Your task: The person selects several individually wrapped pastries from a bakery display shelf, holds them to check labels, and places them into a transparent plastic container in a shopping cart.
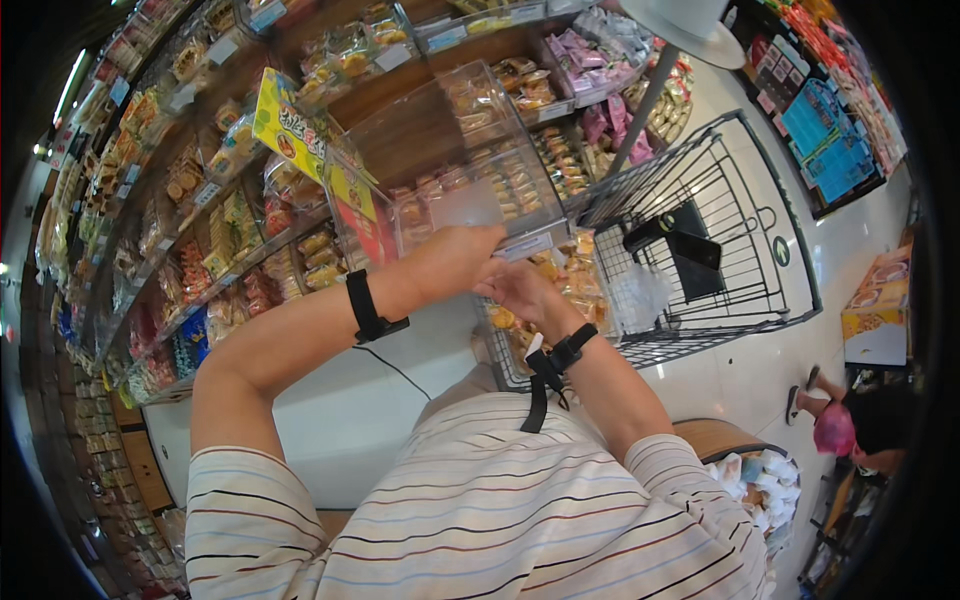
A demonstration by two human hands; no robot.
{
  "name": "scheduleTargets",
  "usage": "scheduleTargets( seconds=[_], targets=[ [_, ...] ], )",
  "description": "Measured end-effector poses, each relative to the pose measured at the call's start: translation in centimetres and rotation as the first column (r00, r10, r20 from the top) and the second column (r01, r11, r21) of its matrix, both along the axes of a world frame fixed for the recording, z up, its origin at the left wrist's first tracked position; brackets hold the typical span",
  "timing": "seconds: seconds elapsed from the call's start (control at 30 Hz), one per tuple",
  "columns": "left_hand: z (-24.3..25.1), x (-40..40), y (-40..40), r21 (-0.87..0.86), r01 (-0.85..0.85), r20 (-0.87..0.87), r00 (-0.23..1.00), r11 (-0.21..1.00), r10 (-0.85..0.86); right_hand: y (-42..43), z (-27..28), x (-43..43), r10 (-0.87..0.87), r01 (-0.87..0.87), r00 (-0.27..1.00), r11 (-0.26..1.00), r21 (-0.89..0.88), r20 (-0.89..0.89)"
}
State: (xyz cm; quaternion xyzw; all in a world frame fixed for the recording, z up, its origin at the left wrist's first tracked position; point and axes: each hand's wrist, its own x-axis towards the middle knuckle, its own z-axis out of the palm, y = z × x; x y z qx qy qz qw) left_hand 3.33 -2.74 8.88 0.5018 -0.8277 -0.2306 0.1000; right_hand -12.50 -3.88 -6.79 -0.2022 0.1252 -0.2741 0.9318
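My left hand [461, 251] reaches across to the front edge of a clear acrylic bin [536, 240]; its fingertips are mostly hidden. Just below and to the right, my right hand [521, 289] has bent fingers close to the left one. What either hand grips cannot be made out. Behind the bin's clear walls are rows of small wrapped pastries [517, 184]. A pale translucent sheet or panel [469, 204] shows above my left hand. Beneath my right hand, more packaged snacks [589, 281] lie at the near end of a wire shopping cart [742, 300].
The cart also holds a black phone [696, 250] and a crumpled clear plastic bag [639, 296]. Snack shelves [247, 262] curve along the left, with a yellow sign [289, 124]. A grey pole [646, 105] stands behind the cart. Another person's feet [802, 397] are at right.
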Motion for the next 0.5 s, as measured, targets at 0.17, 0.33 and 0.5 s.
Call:
scheduleTargets(
  seconds=[0.17, 0.33, 0.5],
  targets=[
    [-2.0, 4.1, -2.4, 0.033, 0.014, -0.043, 0.999, 0.999, -0.013, -2.5, -2.9, 4.5, -0.030, 0.029, 1.000, 0.994, 0.108, 0.006],
    [-3.2, 6.4, -4.2, 0.014, 0.006, -0.038, 0.999, 1.000, -0.005, -4.4, -4.7, 7.1, -0.033, 0.030, 0.999, 0.992, 0.120, 0.023],
    [-4.1, 7.9, -4.5, 0.009, -0.010, -0.005, 1.000, 1.000, 0.010, -4.7, -5.2, 8.1, -0.003, 0.006, 1.000, 0.993, 0.122, -0.026]
  ],
)
